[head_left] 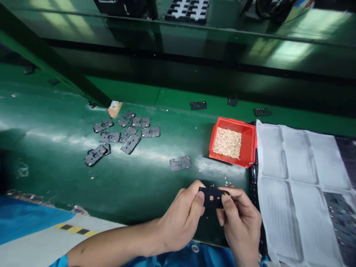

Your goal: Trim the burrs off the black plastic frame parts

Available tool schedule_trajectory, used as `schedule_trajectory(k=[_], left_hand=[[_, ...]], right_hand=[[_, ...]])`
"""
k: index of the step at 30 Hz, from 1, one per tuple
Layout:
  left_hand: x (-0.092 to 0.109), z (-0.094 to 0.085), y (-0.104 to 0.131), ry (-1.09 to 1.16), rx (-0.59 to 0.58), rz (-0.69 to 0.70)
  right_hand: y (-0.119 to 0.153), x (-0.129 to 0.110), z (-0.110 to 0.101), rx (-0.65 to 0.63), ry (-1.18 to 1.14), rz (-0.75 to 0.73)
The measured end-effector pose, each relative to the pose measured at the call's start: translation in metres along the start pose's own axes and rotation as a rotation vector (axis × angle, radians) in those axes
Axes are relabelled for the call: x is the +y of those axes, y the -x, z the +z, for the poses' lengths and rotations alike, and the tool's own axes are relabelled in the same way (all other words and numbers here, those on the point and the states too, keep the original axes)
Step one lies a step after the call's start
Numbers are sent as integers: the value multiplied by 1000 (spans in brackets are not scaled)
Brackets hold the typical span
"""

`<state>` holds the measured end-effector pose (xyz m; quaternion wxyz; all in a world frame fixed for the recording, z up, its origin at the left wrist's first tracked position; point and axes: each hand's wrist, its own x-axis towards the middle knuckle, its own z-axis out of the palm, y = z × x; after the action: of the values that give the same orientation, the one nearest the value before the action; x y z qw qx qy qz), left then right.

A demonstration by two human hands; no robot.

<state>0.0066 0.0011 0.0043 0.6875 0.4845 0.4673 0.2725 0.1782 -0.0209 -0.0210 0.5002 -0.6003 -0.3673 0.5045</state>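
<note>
Between my two hands is a flat black plastic plate with small cut-outs, held above the near edge of the green table. My left hand pinches its left end with thumb and fingers. At the other end, my right hand grips it, the thumb pressing near a small yellowish piece at the corner. Just beyond my hands lies a similar grey-black plate. A red bin holding many tiny brass-coloured parts stands ahead and to the right.
Several similar plates lie scattered at the left, some overlapping. A white sheet with moulded pockets covers a black tray at the right. A green post slants across the back left. More plates rest along the back ledge.
</note>
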Motion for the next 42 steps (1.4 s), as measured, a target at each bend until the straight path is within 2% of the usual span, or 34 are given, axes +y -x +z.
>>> schedule_trajectory(k=[4,8,17,22,26,32,38,42], left_hand=[[0,-1,0,-20,-12,-5],[4,-2,0,-88,-15,14],[4,-6,-2,-258,-33,179],[3,-7,-2,-271,-49,202],[2,-6,-1,-346,-40,232],[2,-4,0,-463,-40,284],[4,-3,2,-471,-21,283],[6,-1,2,-420,-28,249]], right_hand=[[0,-5,5,32,-34,-18],[1,-5,3,12,-89,16],[-2,2,-3,33,-162,95],[-2,-1,-2,8,-159,140],[-2,-5,0,34,-161,165],[-5,-10,7,56,-255,141],[-2,-10,9,38,-294,229],[-1,-9,10,86,-287,193]])
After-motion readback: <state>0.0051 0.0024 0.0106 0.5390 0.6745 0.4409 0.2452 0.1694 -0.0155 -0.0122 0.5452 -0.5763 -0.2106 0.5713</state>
